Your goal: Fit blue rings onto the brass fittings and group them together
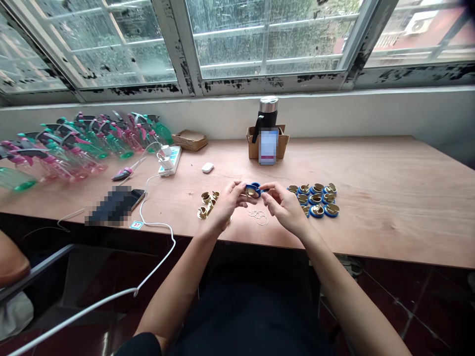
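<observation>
Steadily, left hand point(230, 205) and right hand point(284, 207) both pinch blue-and-brass cap point(253, 190) at fingertips, above plywood bench point(371, 217); brass seemingly inside, fingers hide most. Fingertip hold suits small part. Thin wire rings point(258, 216) just below; brass fittings point(207, 203) left; blue-rimmed caps point(313, 200) right.

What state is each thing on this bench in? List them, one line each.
Left hand: gripping the blue disc.
Right hand: pinching the same disc.
Blue disc: held above the bench.
Blue-and-brass discs: lying clustered, brass side up.
Loose brass pieces: lying in a small pile.
Thin wire rings: lying loose.
Spray bottles: lying in an overlapping row.
Earbud case: shut.
Steel-topped flask: upright in a cardboard box.
</observation>
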The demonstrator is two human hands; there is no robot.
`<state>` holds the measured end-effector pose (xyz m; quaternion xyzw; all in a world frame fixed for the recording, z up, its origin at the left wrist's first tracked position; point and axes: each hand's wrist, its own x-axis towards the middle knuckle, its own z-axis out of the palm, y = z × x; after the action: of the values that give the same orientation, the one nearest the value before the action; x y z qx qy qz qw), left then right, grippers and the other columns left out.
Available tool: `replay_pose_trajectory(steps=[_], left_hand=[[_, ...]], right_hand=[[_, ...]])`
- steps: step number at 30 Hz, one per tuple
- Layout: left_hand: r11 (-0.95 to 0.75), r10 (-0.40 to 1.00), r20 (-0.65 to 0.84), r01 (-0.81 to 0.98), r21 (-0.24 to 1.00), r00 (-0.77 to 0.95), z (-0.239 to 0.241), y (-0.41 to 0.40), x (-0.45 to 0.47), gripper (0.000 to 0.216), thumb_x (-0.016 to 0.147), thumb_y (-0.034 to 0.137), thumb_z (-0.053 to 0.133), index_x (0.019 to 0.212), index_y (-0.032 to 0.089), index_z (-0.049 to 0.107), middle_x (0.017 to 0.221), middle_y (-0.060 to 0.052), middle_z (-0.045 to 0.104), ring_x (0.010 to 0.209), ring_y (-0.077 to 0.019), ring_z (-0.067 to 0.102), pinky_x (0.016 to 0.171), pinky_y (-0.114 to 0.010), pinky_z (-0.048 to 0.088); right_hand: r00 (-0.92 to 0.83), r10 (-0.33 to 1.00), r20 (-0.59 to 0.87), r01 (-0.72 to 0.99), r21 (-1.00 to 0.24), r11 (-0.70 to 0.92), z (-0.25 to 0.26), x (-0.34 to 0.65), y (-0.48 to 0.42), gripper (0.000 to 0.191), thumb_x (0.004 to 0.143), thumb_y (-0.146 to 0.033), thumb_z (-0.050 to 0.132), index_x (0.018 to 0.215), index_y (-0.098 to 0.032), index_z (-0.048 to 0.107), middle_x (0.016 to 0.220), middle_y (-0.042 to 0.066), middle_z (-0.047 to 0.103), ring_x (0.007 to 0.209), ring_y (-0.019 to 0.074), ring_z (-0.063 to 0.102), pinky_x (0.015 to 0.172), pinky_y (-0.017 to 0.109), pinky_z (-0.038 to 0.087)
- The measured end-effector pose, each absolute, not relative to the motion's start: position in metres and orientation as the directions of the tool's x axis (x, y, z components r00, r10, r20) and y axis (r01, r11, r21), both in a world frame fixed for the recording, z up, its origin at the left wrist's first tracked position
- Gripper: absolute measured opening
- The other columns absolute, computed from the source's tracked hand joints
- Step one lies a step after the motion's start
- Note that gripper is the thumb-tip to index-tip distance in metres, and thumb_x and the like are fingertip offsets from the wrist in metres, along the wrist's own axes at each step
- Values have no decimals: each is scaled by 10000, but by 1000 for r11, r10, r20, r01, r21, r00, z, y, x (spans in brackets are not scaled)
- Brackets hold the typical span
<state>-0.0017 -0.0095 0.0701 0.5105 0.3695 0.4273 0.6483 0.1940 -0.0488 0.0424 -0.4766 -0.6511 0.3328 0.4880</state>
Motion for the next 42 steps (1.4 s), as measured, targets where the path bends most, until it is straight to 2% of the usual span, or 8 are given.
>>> replay_pose_trajectory(steps=[6, 11, 20, 26, 31, 35, 38, 42], left_hand=[[119, 968, -31, -349, 929, 248, 75, -2, -12, 410, 888, 419, 809, 1147, 127, 681, 1093, -98, 755, 856, -123, 720, 736, -208, 520], [268, 946, -136, -480, 835, 293, 79, -2, -15, 395, 945, 438, 720, 1164, 113, 763, 956, -60, 712, 778, -102, 657, 716, -195, 533], [417, 902, -268, -519, 746, 340, 75, -1, -7, 403, 1059, 362, 508, 1039, 55, 768, 839, -103, 704, 688, -136, 655, 641, -222, 538], [438, 886, -272, -489, 754, 374, 74, -4, -5, 335, 1012, 255, 525, 1060, 46, 782, 948, -154, 763, 692, -122, 643, 616, -199, 533], [396, 889, -215, -446, 803, 403, 67, -4, -7, 285, 921, 243, 597, 1106, 99, 759, 988, -124, 749, 711, -127, 650, 614, -205, 527], [355, 894, -208, -345, 869, 398, 64, -8, -3, 220, 873, 339, 732, 969, 144, 702, 937, -67, 696, 680, -96, 603, 569, -178, 447], [314, 880, -206, -200, 928, 428, 66, -13, 1, 303, 826, 392, 831, 930, 163, 663, 904, -19, 629, 631, -53, 527, 515, -158, 319], [273, 824, -189, -82, 958, 535, 68, -20, 5, 412, 819, 513, 852, 931, 175, 647, 860, 7, 572, 581, -36, 424, 504, -185, 202]], right_hand=[[-119, 986, 113, 669, -725, 164, 36, 189, -53, 96, 1039, -229, 585, 1078, -189, 664, 763, 19, 706, 728, 196, 668, 719, 300, 445], [-75, 997, -26, 856, -514, 51, 33, 179, -56, 133, 1039, -168, 532, 1033, -172, 664, 967, 118, 776, 917, 259, 728, 771, 320, 430], [-61, 996, -71, 949, -314, 35, 39, 172, -58, 221, 1099, -234, 472, 1084, -133, 668, 1059, 184, 786, 971, 308, 751, 739, 337, 426], [-62, 996, -63, 933, -358, 36, 33, 177, -56, 257, 1120, -270, 426, 1050, -141, 637, 1040, 194, 775, 933, 300, 743, 721, 334, 412], [-55, 998, 39, 728, -683, 67, 25, 193, -44, 245, 1094, -318, 456, 895, -214, 554, 854, 77, 719, 776, 220, 660, 706, 308, 415], [14, 997, 78, 228, -971, 73, 29, 195, -40, 308, 1042, -498, 535, 877, -242, 494, 661, -43, 525, 550, 140, 461, 545, 266, 349], [-18, 998, 58, -125, -991, 56, 35, 189, -41, 384, 965, -589, 644, 898, -244, 491, 617, -99, 388, 473, 90, 289, 462, 234, 233], [-25, 995, 93, -250, -965, 84, 40, 178, -46, 425, 925, -612, 719, 912, -230, 533, 609, -101, 378, 468, 73, 253, 430, 224, 178]])
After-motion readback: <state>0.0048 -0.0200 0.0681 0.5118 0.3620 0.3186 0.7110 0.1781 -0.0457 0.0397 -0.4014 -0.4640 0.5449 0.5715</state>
